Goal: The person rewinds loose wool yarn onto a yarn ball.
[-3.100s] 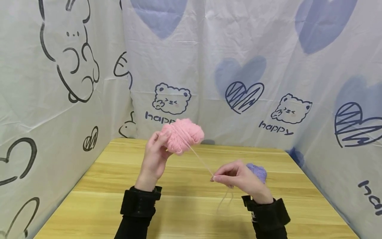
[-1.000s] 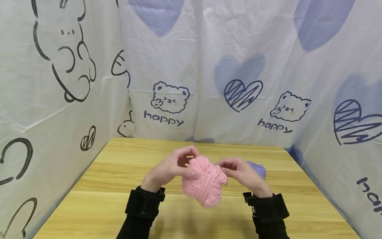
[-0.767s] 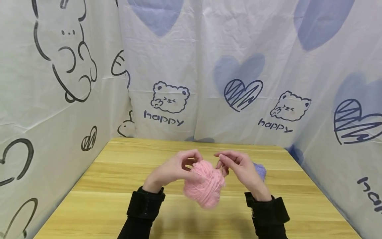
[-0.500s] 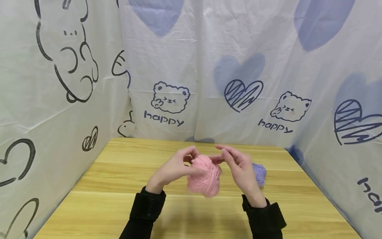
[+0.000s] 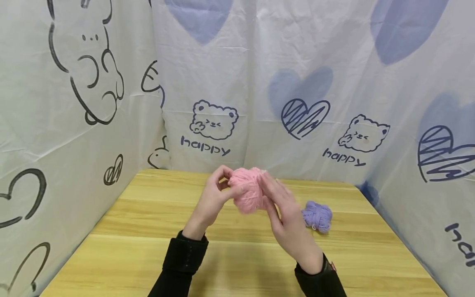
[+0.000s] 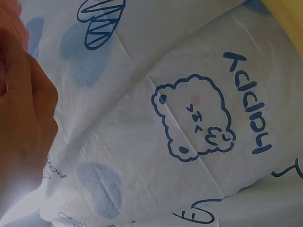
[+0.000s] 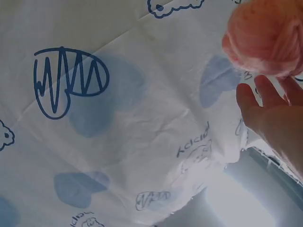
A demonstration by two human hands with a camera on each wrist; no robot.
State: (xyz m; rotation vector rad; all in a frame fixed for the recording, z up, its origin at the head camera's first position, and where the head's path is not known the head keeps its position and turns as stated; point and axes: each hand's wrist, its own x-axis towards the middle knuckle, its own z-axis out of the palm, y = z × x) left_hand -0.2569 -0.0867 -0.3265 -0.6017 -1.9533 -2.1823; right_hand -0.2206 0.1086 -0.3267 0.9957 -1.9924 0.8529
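Note:
My left hand (image 5: 222, 186) grips a fluffy pink yarn ball (image 5: 246, 190) and holds it up above the wooden table (image 5: 148, 231), near its far edge. My right hand (image 5: 273, 194) lies against the ball's right side, fingers stretched out straight and slightly blurred. From the right wrist view the pink yarn ball (image 7: 267, 35) sits just above the straight fingers of my right hand (image 7: 270, 106). The left wrist view shows only the back of my left hand (image 6: 23, 118). A smaller purple yarn ball (image 5: 316, 215) rests on the table to the right of my hands.
White cloth walls (image 5: 297, 82) printed with bears, hearts and "happy" close in the table on the left, back and right. Both forearms wear black sleeves (image 5: 183, 258).
The pink ball has risen and moved away from me in my left hand. My right hand let go of the strand end and now reaches forward with straight fingers along the ball's side.

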